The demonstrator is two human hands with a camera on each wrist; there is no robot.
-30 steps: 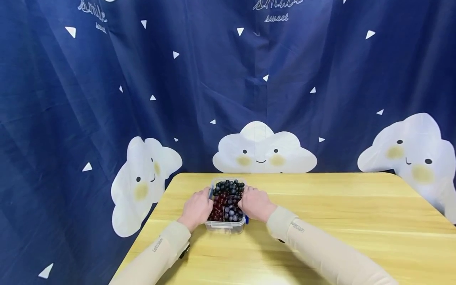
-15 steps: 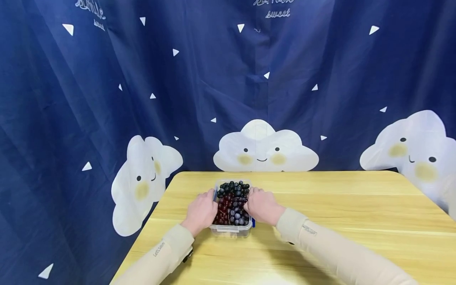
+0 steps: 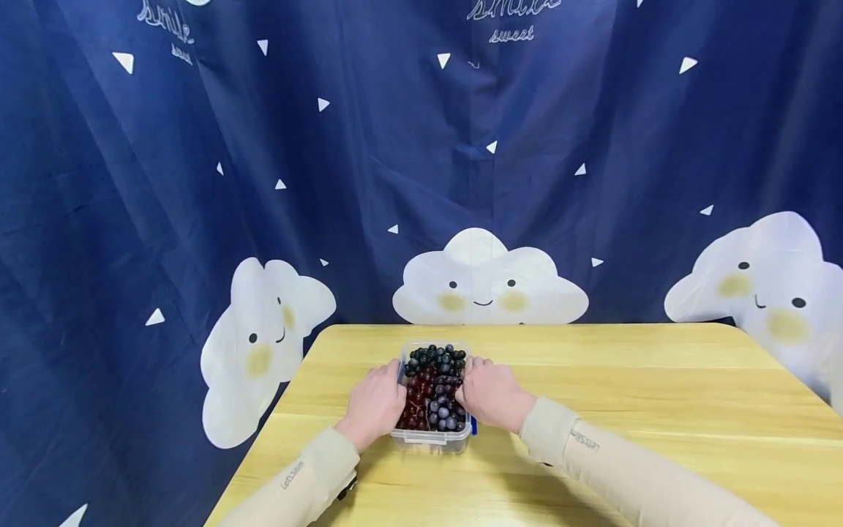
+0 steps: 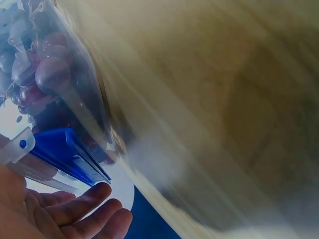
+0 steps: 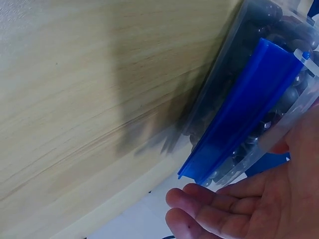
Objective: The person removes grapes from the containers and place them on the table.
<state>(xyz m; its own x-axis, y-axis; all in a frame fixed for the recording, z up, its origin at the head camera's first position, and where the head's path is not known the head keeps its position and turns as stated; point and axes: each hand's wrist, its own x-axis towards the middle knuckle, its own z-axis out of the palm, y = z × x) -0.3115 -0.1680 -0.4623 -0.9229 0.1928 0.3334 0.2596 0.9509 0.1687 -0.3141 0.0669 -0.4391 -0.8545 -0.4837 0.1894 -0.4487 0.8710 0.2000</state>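
A clear plastic food container (image 3: 431, 442) stands near the table's far left part, filled with dark blue-black grapes (image 3: 437, 356) and red grapes (image 3: 418, 402). My left hand (image 3: 375, 404) grips its left side, thumb at the rim. On the opposite side my right hand (image 3: 494, 394) holds the rim the same way. In the left wrist view, a blue latch (image 4: 67, 149) hangs along the wall above my fingertips. The right wrist view has another blue latch (image 5: 244, 112) on the container's side, my fingers below it.
The light wooden table (image 3: 626, 402) runs on to the right and toward me. Right behind its far edge hangs a dark blue curtain (image 3: 369, 168) with white clouds.
The container has shifted a little to the right and slightly toward me, with both hands keeping their hold on it.
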